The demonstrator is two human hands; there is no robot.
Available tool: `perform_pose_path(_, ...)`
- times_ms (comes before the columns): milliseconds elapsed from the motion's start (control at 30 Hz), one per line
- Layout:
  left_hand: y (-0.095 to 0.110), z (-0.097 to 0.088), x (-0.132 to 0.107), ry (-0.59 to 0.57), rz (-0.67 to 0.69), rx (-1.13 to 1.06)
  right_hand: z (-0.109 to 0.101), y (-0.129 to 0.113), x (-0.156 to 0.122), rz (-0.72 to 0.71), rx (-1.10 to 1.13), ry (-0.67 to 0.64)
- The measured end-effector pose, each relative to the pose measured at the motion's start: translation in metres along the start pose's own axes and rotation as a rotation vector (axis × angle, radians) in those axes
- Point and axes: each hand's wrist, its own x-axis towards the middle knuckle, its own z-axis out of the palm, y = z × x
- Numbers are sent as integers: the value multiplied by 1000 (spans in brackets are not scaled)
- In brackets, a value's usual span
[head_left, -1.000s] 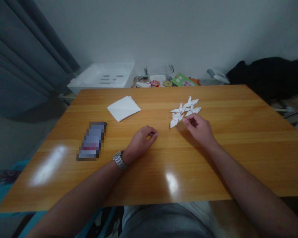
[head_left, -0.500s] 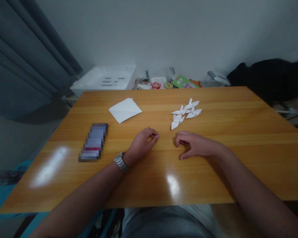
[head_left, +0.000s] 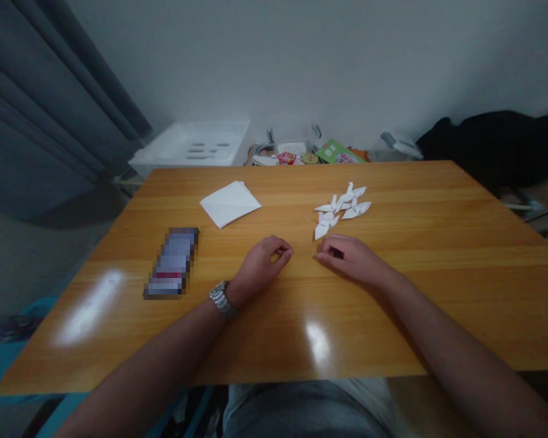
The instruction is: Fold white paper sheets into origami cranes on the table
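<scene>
My left hand (head_left: 261,266) rests on the wooden table (head_left: 438,292) with a metal watch on the wrist. Its fingers are curled into a loose fist and nothing shows in them. My right hand (head_left: 351,258) lies on the table a little to the right, fingers curled down, with nothing visible in it. Just beyond its fingertips lies a cluster of small white folded paper figures (head_left: 342,208). A stack of white square paper sheets (head_left: 229,202) lies farther back on the left.
A phone (head_left: 172,262) lies flat on the table's left part. Behind the table stand a white plastic bin (head_left: 195,142), small cluttered items (head_left: 301,153) and a dark bundle of cloth (head_left: 493,146). A grey curtain (head_left: 36,109) hangs at the left.
My right hand drew back from the folded paper figures toward me and then settled near my left hand, fingers curled down. The left hand stayed still.
</scene>
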Motion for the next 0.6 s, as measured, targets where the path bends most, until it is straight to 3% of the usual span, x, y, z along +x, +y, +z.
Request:
perform_pose_path(167,-1,0,0,0,-2,1,-7,-3,-6,129,165,-55)
perform_pose_path(233,0,0,-1,-1,-2,-1,-6,-4,-8,226,363,-169)
perform_pose_path(300,0,0,-1,-1,-5,-2,-3,-5,-9,226,498,-269)
perform_pose_path(467,3,-1,-1,-13,-7,-10,0,-9,-8,19,508,-113)
perform_pose_path(600,3,-2,-1,-13,-7,-16,-1,-8,-7,4,453,-39)
